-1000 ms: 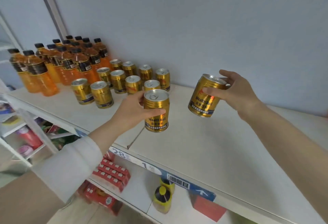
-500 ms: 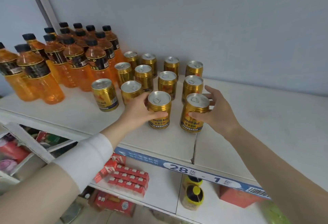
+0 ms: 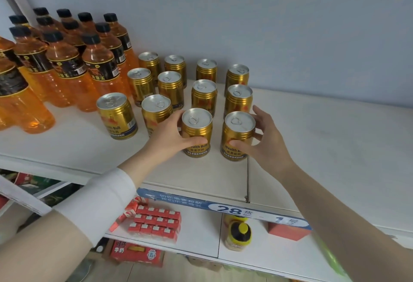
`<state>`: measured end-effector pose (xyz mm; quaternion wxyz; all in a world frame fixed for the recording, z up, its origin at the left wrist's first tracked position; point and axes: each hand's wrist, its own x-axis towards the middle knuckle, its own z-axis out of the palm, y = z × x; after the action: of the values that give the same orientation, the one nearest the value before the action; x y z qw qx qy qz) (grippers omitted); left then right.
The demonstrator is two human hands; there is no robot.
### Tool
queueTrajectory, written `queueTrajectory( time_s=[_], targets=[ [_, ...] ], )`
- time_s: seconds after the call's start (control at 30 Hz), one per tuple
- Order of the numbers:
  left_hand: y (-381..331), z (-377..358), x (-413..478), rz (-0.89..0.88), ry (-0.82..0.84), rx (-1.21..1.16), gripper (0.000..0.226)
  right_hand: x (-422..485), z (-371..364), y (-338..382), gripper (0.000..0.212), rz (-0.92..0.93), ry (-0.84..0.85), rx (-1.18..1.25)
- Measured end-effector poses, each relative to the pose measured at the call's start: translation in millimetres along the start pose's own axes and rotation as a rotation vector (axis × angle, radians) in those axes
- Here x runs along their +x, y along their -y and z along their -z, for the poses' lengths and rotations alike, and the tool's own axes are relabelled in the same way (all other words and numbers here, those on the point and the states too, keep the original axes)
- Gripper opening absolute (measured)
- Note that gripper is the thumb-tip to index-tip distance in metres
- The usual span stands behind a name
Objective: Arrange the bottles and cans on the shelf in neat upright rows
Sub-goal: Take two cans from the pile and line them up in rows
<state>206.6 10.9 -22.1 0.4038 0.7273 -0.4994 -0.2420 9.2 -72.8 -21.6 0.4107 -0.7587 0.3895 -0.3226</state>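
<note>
From the head camera, looking down on a white shelf [image 3: 324, 138] against a pale blue wall [image 3: 279, 24]. Both hands are out over the near middle of the shelf, apart from each other, each wrapped round its own gold can.

The left hand [image 3: 169, 138] grips the left can [image 3: 196, 133], with the thumb across its front and the fingers curled behind it. The right hand [image 3: 266, 145] grips the right can [image 3: 238, 136], with the thumb on the label and the fingers round its far right side. Both cans stand upright on the shelf, side by side with a small gap between them, just left of a seam in the shelf board.

Behind them stand the other cans [image 3: 204, 96], all upright with silver pull-tab tops. Two lines run straight back to the wall from the two held cans. Two more lines lie to the left and slant a little, their nearest can sitting well out to the left.

To the far left stand the bottles [image 3: 67, 62], orange drink with black caps and dark labels, packed close together in rows and upright.

A white sleeve [image 3: 98, 203] covers the left forearm. Along the shelf's near edge runs a blue price strip [image 3: 223, 209]. On the lower shelf [image 3: 196, 232] sit red cartons [image 3: 156, 222], a small bottle [image 3: 238, 234] with a yellow cap and a red box [image 3: 288, 233].
</note>
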Motion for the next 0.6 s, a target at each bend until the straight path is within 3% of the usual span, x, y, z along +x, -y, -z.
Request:
queueTrajectory(
  time_s=[0.1, 0.2, 0.27, 0.33, 0.43, 0.6],
  targets=[
    [0, 0, -3, 0.004, -0.003, -0.029, 0.084, -2, -1, 2, 0.090, -0.052, 0.032, 0.008],
    [-7, 1, -15, 0.017, -0.014, -0.043, 0.102, -7, 6, -1, 0.098, -0.102, 0.078, 0.004],
    [-19, 3, -26, -0.027, -0.113, 0.034, 0.105, -13, 23, -2, 0.102, -0.110, 0.086, -0.028],
    [-44, 3, -36, -0.143, -0.253, 0.183, 0.093, -17, 54, -3, 0.096, -0.067, 0.050, -0.111],
    [-100, -13, -32, -0.320, -0.309, 0.397, 0.082, -15, 117, -1, 0.080, 0.006, -0.014, -0.377],
    [-181, -110, 15, -0.472, -0.116, 0.815, 0.077, -2, 234, -32, 0.074, 0.098, -0.031, -1.024]
  ],
)
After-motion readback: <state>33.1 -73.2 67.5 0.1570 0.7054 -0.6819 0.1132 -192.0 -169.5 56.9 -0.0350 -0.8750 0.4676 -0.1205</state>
